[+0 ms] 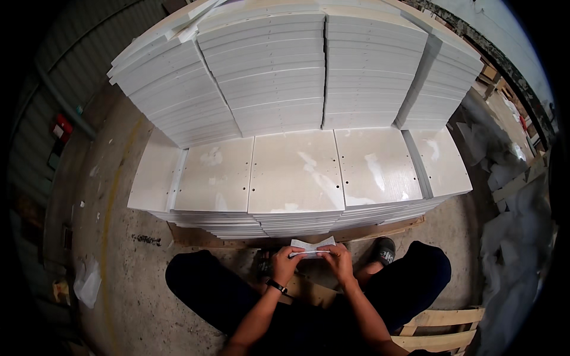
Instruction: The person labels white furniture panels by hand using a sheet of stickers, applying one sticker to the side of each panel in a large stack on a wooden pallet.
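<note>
Between my knees, my left hand and my right hand pinch a small white sheet by its two ends. It looks folded, with a raised flap behind a bright crosswise edge. Whether it is paper or another thin material I cannot tell. A dark band circles my left wrist. Just beyond my hands lies a low stack of pale boards with small drilled holes and white smears on their tops. Neither hand touches the boards.
Tall stacks of white-edged boards rise behind the low row. A wooden pallet lies underneath. Wooden slats stand at the lower right, near crumpled grey sheeting. A white plastic bag lies on the floor at left.
</note>
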### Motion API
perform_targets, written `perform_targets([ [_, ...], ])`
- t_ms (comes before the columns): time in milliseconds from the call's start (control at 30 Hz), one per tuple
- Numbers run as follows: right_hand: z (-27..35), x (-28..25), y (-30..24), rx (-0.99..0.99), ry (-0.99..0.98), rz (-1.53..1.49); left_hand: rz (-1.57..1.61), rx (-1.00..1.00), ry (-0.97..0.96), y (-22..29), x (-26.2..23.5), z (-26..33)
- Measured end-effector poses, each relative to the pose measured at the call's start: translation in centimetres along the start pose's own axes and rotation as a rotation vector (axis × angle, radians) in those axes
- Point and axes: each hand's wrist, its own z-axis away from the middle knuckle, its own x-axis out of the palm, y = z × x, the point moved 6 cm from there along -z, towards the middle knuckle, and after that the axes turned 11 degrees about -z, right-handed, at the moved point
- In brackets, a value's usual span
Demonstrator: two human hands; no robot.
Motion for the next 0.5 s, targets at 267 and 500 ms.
perform_targets([
  [267,-0.1,-0.3,0.5,-0.218,0.084,0.201,-0.285,0.244,0.135,0.8,-0.4,0.0],
  [500,-0.2,-0.4,4.0,0.232,-0.027,-0.259,0.156,-0.152,-0.223,-2.7,1.3,-0.6],
])
